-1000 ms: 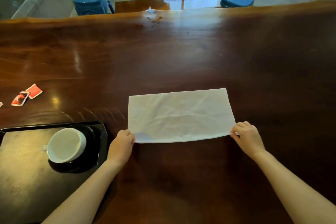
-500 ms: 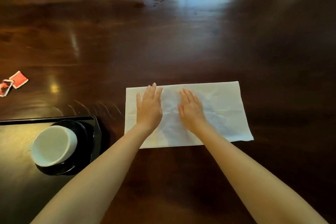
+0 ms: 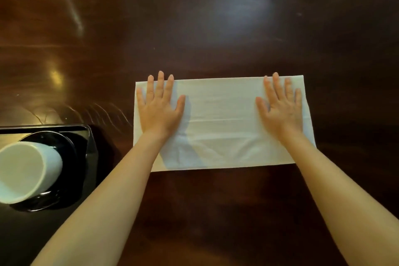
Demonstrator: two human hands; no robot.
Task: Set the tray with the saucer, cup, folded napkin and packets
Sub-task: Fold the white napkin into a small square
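Both hands lie flat, fingers spread: my left hand (image 3: 159, 108) and right hand (image 3: 280, 107) press opposite ends of one white napkin (image 3: 222, 123), gripping nothing. I see bare dark table (image 3: 216, 28) beyond its far edge and to the right. At left, one tray (image 3: 91, 142) carries one saucer (image 3: 69, 142) and one cup (image 3: 26, 170).

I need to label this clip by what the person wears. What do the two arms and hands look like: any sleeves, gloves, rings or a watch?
Both forearms are bare up to the bottom edge of the picture: no sleeves in view. The left hand and the right hand wear no gloves, and no ring, watch or bracelet shows on either. The fingernails look short and unpainted.
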